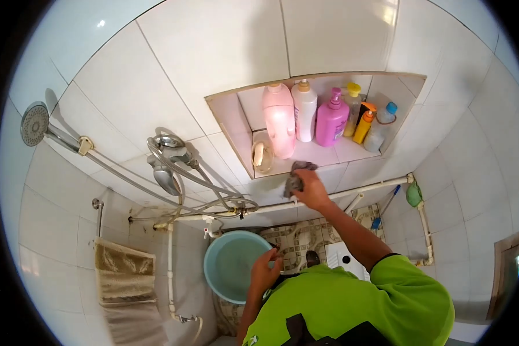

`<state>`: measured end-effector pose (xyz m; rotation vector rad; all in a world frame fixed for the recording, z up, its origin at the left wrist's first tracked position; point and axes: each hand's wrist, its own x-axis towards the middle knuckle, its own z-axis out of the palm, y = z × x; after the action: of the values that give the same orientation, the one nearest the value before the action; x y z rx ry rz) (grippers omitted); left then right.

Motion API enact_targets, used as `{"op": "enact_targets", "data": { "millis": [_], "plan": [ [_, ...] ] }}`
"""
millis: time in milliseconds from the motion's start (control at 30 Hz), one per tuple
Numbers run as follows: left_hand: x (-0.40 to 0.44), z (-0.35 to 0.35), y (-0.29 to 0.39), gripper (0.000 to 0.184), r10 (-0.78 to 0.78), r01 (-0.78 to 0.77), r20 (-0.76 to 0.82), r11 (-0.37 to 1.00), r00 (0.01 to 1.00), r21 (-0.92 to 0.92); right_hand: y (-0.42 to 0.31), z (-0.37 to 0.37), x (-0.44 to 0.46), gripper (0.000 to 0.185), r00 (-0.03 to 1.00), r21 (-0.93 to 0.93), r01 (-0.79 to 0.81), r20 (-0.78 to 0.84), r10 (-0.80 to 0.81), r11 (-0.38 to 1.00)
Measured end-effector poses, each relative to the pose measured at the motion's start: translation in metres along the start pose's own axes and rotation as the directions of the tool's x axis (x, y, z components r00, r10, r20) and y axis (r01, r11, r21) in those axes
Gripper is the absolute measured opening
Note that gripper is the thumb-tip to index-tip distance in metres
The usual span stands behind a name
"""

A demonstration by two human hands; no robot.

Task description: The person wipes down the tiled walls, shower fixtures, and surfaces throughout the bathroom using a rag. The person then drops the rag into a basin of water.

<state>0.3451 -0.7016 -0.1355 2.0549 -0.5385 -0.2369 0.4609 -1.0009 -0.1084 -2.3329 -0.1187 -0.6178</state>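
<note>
My right hand (312, 191) is closed around a crumpled grey cloth (294, 182), just below the front edge of the wall niche (323, 157). Loosely curled, with fingers apart and nothing visible in it, my left hand (264, 271) hangs over the right rim of the light blue basin (212, 247). Inside the niche stand a large pink bottle (279, 124), a white bottle (304, 112), a purple pump bottle (332, 121), an orange-yellow pump bottle (363, 126) and a clear bottle with a blue cap (380, 128). A soap bar (259, 154) rests in a glass dish at the niche's left end.
A cream pipe (340, 191) runs along the wall below the niche. Shower hose and mixer (170, 155) are to the left, with a shower head (34, 124) farther out. A brown towel (125, 271) hangs at lower left. A squat toilet (337, 254) is set in the patterned floor.
</note>
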Motion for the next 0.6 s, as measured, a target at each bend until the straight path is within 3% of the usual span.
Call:
{"op": "enact_targets", "data": {
  "millis": [67, 133, 200, 267, 400, 467, 567, 600],
  "plan": [
    [-0.006, -0.007, -0.004, 0.038, -0.132, 0.131, -0.022, 0.991, 0.991, -0.02, 0.003, -0.021, 0.014, 0.054, 0.955, 0.172, -0.21, -0.173, 0.24, 0.962],
    [-0.012, -0.01, -0.012, 0.037, -0.146, 0.144, -0.067, 0.989, 0.987, -0.028, 0.004, -0.027, 0.037, 0.056, 0.896, 0.119, -0.246, -0.35, 0.273, 0.962],
    [-0.014, -0.016, -0.013, 0.036, -0.155, 0.153, -0.104, 0.988, 0.982, -0.03, 0.001, -0.029, 0.059, 0.055, 0.899, 0.11, -0.234, -0.353, 0.258, 0.966],
    [-0.012, -0.026, -0.007, 0.038, -0.184, 0.185, -0.061, 0.983, 0.981, 0.007, 0.005, -0.019, 0.074, 0.054, 0.902, 0.301, -0.345, -0.156, 0.403, 0.889],
    [-0.015, -0.03, -0.016, 0.039, -0.172, 0.172, -0.021, 0.985, 0.985, 0.022, 0.02, 0.0, 0.091, 0.056, 0.905, 0.205, -0.333, -0.204, 0.373, 0.92],
    [-0.016, -0.027, -0.018, 0.031, -0.065, 0.068, -0.101, 0.997, 0.993, 0.027, 0.017, -0.003, 0.093, 0.058, 0.907, 0.233, -0.335, -0.181, 0.379, 0.913],
    [-0.022, -0.029, -0.019, 0.032, -0.079, 0.082, -0.047, 0.994, 0.996, 0.078, 0.019, -0.001, 0.085, 0.057, 0.922, 0.213, -0.3, -0.186, 0.34, 0.93],
    [-0.025, -0.031, -0.018, 0.032, -0.084, 0.087, -0.041, 0.993, 0.996, 0.081, 0.021, 0.002, 0.082, 0.055, 0.944, 0.078, -0.286, -0.15, 0.295, 0.955]
  ]
}}
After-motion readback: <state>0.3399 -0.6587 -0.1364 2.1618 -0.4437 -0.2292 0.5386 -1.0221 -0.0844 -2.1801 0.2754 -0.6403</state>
